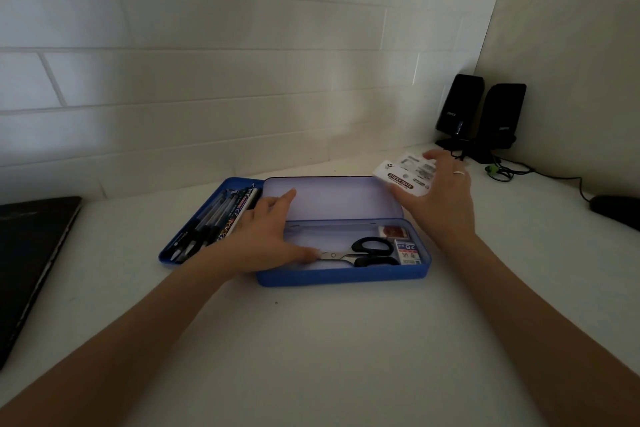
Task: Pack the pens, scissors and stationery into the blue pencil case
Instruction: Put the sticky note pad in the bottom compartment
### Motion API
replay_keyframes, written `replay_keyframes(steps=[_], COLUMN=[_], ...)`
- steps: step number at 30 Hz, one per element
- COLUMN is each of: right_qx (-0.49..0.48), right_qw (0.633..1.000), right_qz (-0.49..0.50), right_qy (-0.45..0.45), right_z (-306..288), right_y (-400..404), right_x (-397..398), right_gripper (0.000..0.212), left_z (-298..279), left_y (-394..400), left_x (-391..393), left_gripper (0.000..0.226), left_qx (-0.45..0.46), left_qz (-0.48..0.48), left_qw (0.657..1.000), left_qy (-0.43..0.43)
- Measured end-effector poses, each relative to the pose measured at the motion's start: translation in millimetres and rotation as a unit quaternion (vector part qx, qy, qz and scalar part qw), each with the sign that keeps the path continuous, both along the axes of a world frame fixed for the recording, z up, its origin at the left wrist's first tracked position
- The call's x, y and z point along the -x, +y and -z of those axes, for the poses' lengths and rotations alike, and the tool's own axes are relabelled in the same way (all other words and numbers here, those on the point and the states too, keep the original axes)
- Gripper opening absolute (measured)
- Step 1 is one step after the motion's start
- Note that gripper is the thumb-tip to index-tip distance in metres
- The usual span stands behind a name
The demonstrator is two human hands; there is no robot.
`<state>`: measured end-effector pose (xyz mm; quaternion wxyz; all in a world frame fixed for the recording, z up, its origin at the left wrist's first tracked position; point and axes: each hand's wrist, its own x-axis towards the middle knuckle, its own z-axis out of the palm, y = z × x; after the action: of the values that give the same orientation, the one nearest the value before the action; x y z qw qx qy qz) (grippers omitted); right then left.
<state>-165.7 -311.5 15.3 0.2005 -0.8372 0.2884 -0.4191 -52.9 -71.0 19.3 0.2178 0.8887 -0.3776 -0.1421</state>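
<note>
The blue pencil case (pixel 343 277) lies open on the white desk, its lid (pixel 332 198) flat behind it. Inside lie black-handled scissors (pixel 363 252), a small 2B lead box (pixel 408 252) and a reddish eraser (pixel 394 231). A blue tray (pixel 166 255) of several pens (pixel 211 218) sits to the left. My left hand (pixel 266 236) rests with spread fingers over the case's left end, one fingertip touching the scissors' blade tip. My right hand (pixel 440 198) holds a white sticky note pack (pixel 403 175) above the lid's right corner.
Two black speakers (pixel 481 114) stand in the back right corner, with cables (pixel 540 173) running to a black mouse (pixel 614 210) at the right edge. A dark laptop or folder (pixel 31 253) lies at the left. A tiled wall rises behind the desk.
</note>
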Motion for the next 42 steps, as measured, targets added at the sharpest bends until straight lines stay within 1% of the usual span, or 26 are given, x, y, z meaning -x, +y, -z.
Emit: replay_keyframes(steps=[2, 4, 6, 8, 9, 10, 12, 13, 14, 17, 20, 22, 25, 28, 33, 36, 39, 42], right_qx=[-0.007, -0.019, -0.027, -0.020, -0.020, -0.030, -0.078, -0.102, -0.117, -0.107, -0.076, -0.061, -0.031, -0.020, 0.033, 0.039, 0.044, 0.019], right_qw=[0.999, 0.996, 0.991, 0.988, 0.987, 0.983, 0.967, 0.955, 0.942, 0.910, 0.873, 0.859, 0.863, 0.869, 0.891, 0.885, 0.889, 0.896], right_qz=[-0.033, -0.087, -0.131, -0.151, -0.161, -0.180, -0.242, -0.277, -0.308, -0.369, -0.405, -0.415, -0.409, -0.399, -0.366, -0.369, -0.370, -0.374], right_qy=[-0.015, -0.028, -0.012, 0.006, 0.007, 0.005, 0.015, 0.036, 0.064, 0.159, 0.262, 0.294, 0.296, 0.291, 0.266, 0.280, 0.267, 0.239], right_z=[-3, -6, -9, -11, -14, -17, -24, -27, -30, -33, -31, -30, -25, -22, -21, -19, -17, -18], right_y=[4, 9, 17, 24, 28, 31, 36, 39, 41, 53, 67, 76, 87, 95, 102, 103, 98, 91], right_x=[-1, -3, -5, -7, -8, -8, -7, -6, -4, -2, -3, -6, -10, -11, -12, -14, -18, -19], right_gripper=[0.069, 0.069, 0.070, 0.070, 0.070, 0.070, 0.068, 0.067, 0.067, 0.068, 0.064, 0.062, 0.062, 0.061, 0.054, 0.053, 0.042, 0.022], left_z=[1, 3, 4, 3, 1, -1, -7, -9, -11, -14, -15, -16, -16, -14, -14, -14, -14, -13], left_y=[-2, -3, -3, -4, -6, -7, -9, -10, -9, -5, -4, -5, -5, -6, -5, -6, -6, -5], left_x=[4, 7, 9, 7, 6, 5, 2, 1, 1, 1, 1, 2, 5, 4, 4, 3, 2, 2], left_gripper=[0.111, 0.114, 0.117, 0.118, 0.113, 0.103, 0.079, 0.068, 0.061, 0.050, 0.048, 0.047, 0.047, 0.047, 0.046, 0.045, 0.045, 0.044], left_qx=[0.008, 0.008, 0.006, 0.023, 0.060, 0.118, 0.247, 0.290, 0.311, 0.327, 0.320, 0.319, 0.315, 0.311, 0.311, 0.312, 0.307, 0.304], left_qz=[-0.012, -0.023, -0.025, -0.032, -0.046, -0.070, -0.116, -0.127, -0.133, -0.144, -0.150, -0.153, -0.151, -0.158, -0.154, -0.151, -0.154, -0.156], left_qw=[1.000, 0.999, 0.999, 0.999, 0.997, 0.989, 0.951, 0.932, 0.923, 0.921, 0.924, 0.925, 0.928, 0.928, 0.928, 0.929, 0.930, 0.931], left_qy=[-0.014, -0.035, -0.040, -0.017, 0.012, 0.054, 0.148, 0.176, 0.183, 0.159, 0.144, 0.136, 0.131, 0.132, 0.134, 0.133, 0.129, 0.126])
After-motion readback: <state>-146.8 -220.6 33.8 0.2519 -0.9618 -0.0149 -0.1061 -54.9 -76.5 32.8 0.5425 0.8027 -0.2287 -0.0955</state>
